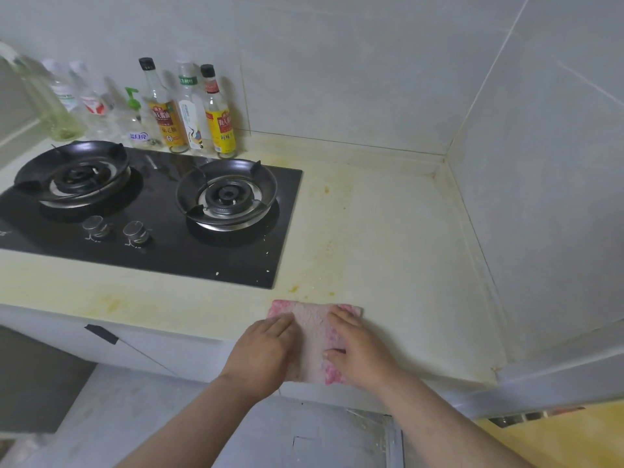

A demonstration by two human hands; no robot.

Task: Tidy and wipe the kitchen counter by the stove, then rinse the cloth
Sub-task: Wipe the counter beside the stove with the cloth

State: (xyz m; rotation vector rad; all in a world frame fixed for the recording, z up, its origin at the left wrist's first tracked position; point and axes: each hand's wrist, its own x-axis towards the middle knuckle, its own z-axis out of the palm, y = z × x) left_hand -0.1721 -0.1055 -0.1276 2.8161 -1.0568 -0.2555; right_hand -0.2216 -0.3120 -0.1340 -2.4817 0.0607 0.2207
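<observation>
Along the back wall at far left, a row of bottles (135, 106) stands upright, incl. a pump bottle (133, 119) w/ green top and two w/ yellow labels; the leftmost ones are blurred. Just in front is the black glass stove (169, 258), set into the counter (388, 238). It has a left burner (76, 172), a right burner (226, 197) and two knobs (96, 227) btwn them near the front. A few pale crumbs (217, 273) lie on the glass by its front right corner. Below the counter, a strip of black tape (101, 333) sits on a white cabinet door.

Yellow stains (293, 288) mark the counter just off the stove's corner. Right of that the cloth (312, 327), pink & white and folded to a rectangle, lies flat on the counter close to the stove's front right corner, w/ its near end at the counter's front edge. L hand (263, 349) rests palm-down on the cloth's left side, fingers fairly straight, pressing, not gripping. R hand (361, 346) lies flat on the right side, fingers extended, thumb stretched across the cloth's middle, also pressing. A band of cloth shows btwn the two hands.

Further right the counter runs to the corner, where grey tiled walls (540, 163) meet.
</observation>
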